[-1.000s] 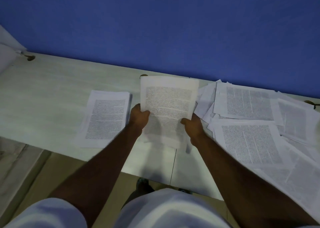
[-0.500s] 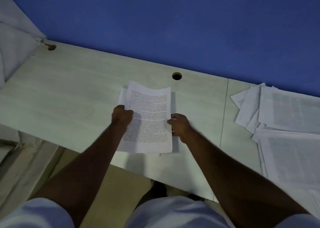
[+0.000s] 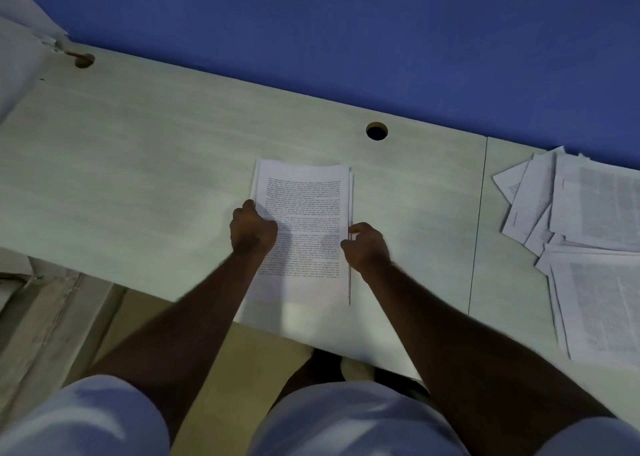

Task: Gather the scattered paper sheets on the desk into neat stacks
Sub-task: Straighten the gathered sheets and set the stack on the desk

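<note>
Head view looks down on a stack of printed sheets [image 3: 304, 227] lying flat on the pale desk [image 3: 138, 164]. Left hand [image 3: 252, 228], fingers curled, grips its left edge; right hand [image 3: 367, 247] pinches its right edge. Loose sheets [image 3: 588, 247] lie scattered well apart, far right.

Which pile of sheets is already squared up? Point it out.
The stack between the left hand and right hand: its edges line up. The sheets at the desk's right end lie fanned and crooked.
</note>
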